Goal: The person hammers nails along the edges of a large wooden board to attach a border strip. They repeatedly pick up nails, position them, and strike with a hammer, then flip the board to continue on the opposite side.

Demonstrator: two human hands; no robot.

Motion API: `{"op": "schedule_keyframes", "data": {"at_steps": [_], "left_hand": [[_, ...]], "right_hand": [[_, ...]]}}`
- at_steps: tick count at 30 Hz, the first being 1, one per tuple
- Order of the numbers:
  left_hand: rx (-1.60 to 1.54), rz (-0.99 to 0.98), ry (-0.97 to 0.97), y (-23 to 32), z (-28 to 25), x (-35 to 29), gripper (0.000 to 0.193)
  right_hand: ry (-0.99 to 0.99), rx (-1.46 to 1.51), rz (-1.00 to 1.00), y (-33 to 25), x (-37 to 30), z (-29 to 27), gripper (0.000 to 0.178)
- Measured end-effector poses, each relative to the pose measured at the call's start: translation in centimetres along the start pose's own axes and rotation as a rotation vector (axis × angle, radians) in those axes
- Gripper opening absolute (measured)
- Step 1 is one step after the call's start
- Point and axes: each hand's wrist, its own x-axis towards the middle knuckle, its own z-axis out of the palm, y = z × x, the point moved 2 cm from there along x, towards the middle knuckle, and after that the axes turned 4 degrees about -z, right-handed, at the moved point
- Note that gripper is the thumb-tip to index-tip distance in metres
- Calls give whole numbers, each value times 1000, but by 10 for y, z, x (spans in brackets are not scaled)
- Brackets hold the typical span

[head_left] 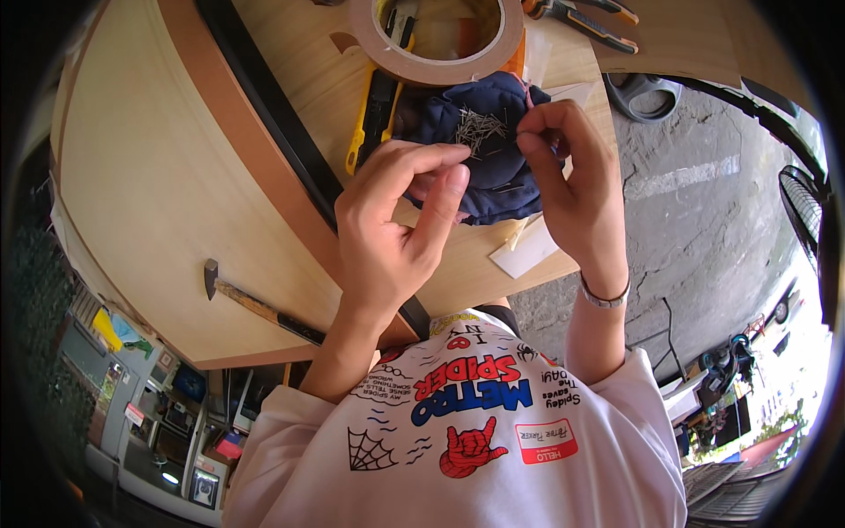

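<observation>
A small heap of thin metal nails (480, 128) lies on a bunched dark blue cloth (497, 198) at the top middle, with a few loose nails below it. My left hand (387, 220) hovers at the heap's lower left edge. Its thumb and index fingertip are a little apart, and nothing shows between them. On the cloth's right side, my right hand (576, 189) has thumb and index finger brought together in a pinch. Whatever it may hold is too small or hidden to name.
A roll of brown tape (422, 70) and a yellow-black utility knife (374, 119) lie beside the cloth. Pliers (594, 26) rest farther right. A hammer (255, 304) lies on the large wooden panel (150, 194) at left. Concrete floor (704, 211) stretches right, with a fan (801, 211).
</observation>
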Motion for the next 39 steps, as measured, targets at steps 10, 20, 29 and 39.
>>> {"op": "schedule_keyframes", "data": {"at_steps": [10, 20, 29, 39], "left_hand": [[-188, -240, -44, -1, 8, -3, 15], [-145, -232, -79, 2, 7, 6, 18], [-205, -132, -31, -1, 12, 13, 19], [-507, -231, -43, -3, 5, 21, 11]], "right_hand": [[-45, 621, 340, 2, -12, 3, 16], [-81, 632, 356, -2, -11, 9, 17], [-107, 750, 371, -2, -10, 13, 17], [-114, 983, 425, -7, -14, 17, 46]]}}
